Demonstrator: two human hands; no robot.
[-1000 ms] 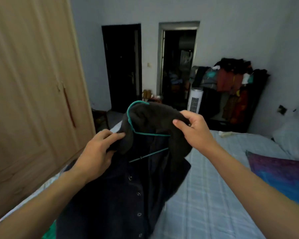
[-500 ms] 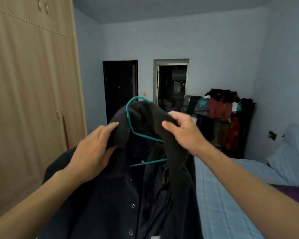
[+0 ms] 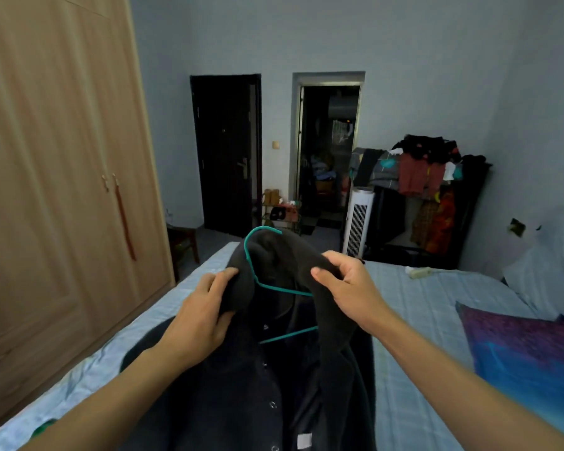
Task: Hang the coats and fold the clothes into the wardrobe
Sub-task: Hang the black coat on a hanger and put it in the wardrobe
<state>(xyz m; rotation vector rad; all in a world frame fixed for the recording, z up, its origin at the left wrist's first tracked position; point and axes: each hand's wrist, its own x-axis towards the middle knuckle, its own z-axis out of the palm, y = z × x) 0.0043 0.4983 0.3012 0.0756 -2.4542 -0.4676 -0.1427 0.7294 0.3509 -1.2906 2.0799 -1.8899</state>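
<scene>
A dark grey buttoned coat [image 3: 241, 385] hangs on a teal hanger [image 3: 284, 289], held up over the bed in front of me. My left hand [image 3: 199, 317] grips the coat's left collar. My right hand [image 3: 349, 288] pinches the right side of the collar near the hanger's shoulder. The hanger's hook [image 3: 258, 232] sticks out above the collar. The wooden wardrobe [image 3: 62, 190] stands at the left with its doors closed.
A bed [image 3: 420, 320] with a pale blue checked sheet lies below, with a purple-blue pillow [image 3: 518, 353] at the right. Beyond the bed are a dark door [image 3: 228, 151], an open doorway [image 3: 329, 151], a white tower fan [image 3: 357, 222] and a clothes rack [image 3: 427, 196] piled with garments.
The coat and both hands have dropped lower in the view, and the bed shows again beneath them. Both hands keep their hold on the collar.
</scene>
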